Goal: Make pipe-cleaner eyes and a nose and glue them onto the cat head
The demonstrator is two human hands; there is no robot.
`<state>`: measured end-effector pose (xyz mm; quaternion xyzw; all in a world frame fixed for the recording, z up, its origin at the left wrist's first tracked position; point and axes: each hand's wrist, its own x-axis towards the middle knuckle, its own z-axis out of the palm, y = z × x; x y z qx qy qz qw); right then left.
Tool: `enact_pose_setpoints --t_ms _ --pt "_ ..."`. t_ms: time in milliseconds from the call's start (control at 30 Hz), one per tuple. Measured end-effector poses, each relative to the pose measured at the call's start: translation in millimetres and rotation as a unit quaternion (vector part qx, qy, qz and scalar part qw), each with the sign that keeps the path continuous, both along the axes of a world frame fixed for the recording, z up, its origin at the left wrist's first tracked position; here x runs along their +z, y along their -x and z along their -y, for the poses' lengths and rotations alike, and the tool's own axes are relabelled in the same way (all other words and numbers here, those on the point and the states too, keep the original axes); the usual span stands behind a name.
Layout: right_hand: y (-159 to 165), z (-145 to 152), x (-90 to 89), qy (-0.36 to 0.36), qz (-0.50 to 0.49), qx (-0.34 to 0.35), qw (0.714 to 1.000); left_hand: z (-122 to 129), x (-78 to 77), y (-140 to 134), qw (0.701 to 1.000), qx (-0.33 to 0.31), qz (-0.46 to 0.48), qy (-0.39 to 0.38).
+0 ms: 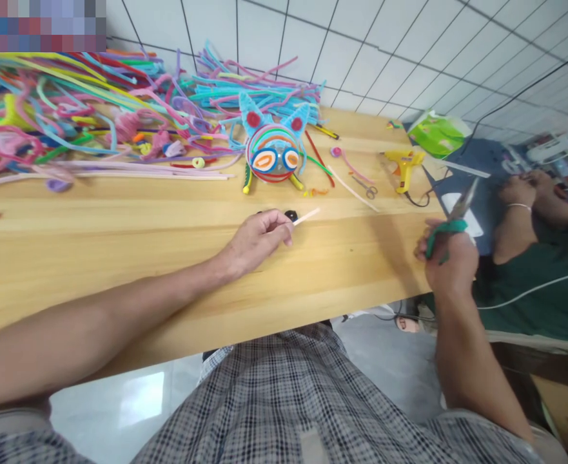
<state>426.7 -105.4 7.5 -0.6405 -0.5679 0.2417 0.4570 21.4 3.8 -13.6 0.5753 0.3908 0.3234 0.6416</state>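
My left hand (pixel 259 241) pinches a short pale pipe cleaner (pixel 309 216) above the wooden table, its free end pointing right. A small black round thing (pixel 291 215) shows just behind my fingers. Over the table's right end, my right hand (pixel 450 254) grips green-handled scissors (pixel 445 232), blades pointing up and away. Beyond my left hand stands a pipe-cleaner animal figure (pixel 273 151) with blue ears, ringed eyes and a striped head. A long pale pipe cleaner (pixel 354 189) lies to the right of the figure.
Heaped pipe cleaners (pixel 119 109) of many colours fill the back left. A yellow glue gun (pixel 403 166) stands at right, with small scissors (pixel 368 191) nearby. A green-and-white packet (pixel 438 134) lies by the tiled wall. Another person's arms (pixel 520 200) rest at far right.
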Motion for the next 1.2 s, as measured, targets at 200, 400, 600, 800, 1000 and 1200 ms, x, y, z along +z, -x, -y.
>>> enact_pose_setpoints --t_ms 200,400,600,800,1000,1200 --pt "114.0 -43.5 27.7 0.171 -0.184 0.097 0.963 -2.1 10.1 2.1 0.998 0.057 0.025 0.010" --pt "153.4 -82.4 17.8 0.193 -0.066 0.259 0.944 -13.3 20.1 7.7 0.989 0.140 0.031 -0.022" --pt "154.8 -91.0 17.0 0.214 -0.060 0.316 0.922 -25.2 33.5 11.5 0.982 0.172 0.047 -0.062" --pt "142.6 -93.6 6.8 0.226 -0.155 0.334 0.902 -18.6 44.2 -3.7 0.985 0.146 -0.001 -0.091" --pt "130.2 -95.4 13.6 0.189 -0.070 0.341 0.918 -15.7 49.0 -29.9 0.988 0.120 -0.011 -0.093" --pt "127.8 -99.2 17.2 0.163 -0.012 0.315 0.935 -17.8 41.2 -48.9 0.989 0.105 0.007 -0.102"
